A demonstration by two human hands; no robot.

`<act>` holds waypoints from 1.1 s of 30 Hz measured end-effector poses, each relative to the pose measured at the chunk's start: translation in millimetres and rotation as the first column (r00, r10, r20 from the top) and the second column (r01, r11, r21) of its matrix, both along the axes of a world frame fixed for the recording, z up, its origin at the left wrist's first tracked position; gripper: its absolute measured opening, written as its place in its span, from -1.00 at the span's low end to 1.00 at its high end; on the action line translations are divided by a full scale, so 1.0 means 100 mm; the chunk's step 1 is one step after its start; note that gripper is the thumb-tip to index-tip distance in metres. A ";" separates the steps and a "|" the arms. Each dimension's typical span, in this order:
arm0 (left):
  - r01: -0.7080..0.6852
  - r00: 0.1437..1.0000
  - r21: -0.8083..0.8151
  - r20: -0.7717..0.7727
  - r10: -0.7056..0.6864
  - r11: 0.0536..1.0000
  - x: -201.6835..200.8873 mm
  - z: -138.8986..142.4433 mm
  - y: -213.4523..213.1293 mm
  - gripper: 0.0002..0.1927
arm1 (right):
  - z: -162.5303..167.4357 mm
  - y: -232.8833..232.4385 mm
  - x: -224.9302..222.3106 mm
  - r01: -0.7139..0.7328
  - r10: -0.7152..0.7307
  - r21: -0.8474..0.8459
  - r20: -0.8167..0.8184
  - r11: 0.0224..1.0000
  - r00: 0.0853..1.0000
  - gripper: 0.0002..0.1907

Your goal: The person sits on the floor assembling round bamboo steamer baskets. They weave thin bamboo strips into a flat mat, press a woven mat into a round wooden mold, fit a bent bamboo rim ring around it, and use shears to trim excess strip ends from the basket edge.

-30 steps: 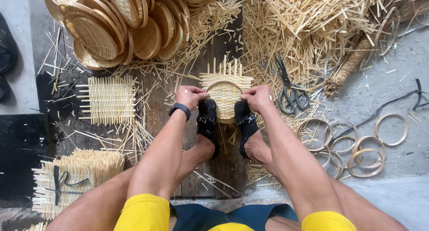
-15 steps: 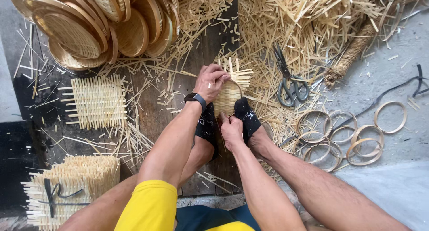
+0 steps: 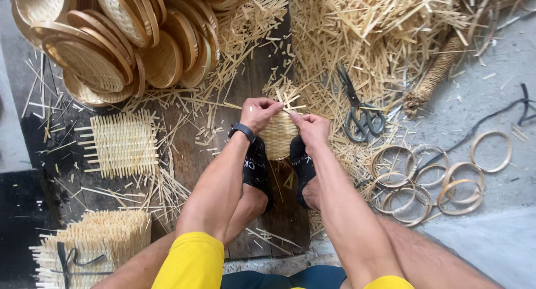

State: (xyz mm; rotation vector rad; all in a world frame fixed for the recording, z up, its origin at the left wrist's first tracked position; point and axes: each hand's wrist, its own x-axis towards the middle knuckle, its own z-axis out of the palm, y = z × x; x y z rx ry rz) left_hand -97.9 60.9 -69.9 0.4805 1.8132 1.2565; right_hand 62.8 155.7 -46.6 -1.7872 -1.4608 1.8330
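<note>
Hands grip a small half-woven bamboo basket (image 3: 277,134) braced between two black-socked feet (image 3: 257,165) on a wooden board (image 3: 195,155): left hand (image 3: 258,111) pinching its upper rim, right hand (image 3: 311,127) closed on its right edge, hiding much of the weave. Scissors (image 3: 357,110) lie in bamboo strips (image 3: 379,37) nearby; stacked finished baskets (image 3: 111,43) are cut off at the top.

Both hands, left (image 3: 258,113) and right (image 3: 311,128), reach forward, fingers curled.
</note>
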 end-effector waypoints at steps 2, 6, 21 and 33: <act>0.017 1.000 0.001 0.012 -0.017 1.000 -0.02 -0.06 0.01 -0.72 | -0.09 0.00 0.00 0.024 -0.024 -0.066 -0.008 0.998 1.000 -0.73; -0.050 0.977 0.011 0.207 0.046 0.999 -0.06 -0.08 0.04 -0.66 | -0.09 -0.02 -0.01 -0.054 0.052 0.036 0.063 0.998 0.997 -0.69; 0.353 0.475 -0.007 -0.860 -0.186 0.936 0.39 0.51 -0.41 -0.61 | 1.70 2.21 1.45 -0.870 0.404 0.241 0.811 0.430 0.424 -0.66; 0.266 0.452 0.047 -0.888 -0.082 0.963 0.79 0.42 -1.10 -0.61 | -0.32 1.14 1.42 -0.741 0.396 0.420 0.650 0.524 0.649 -0.33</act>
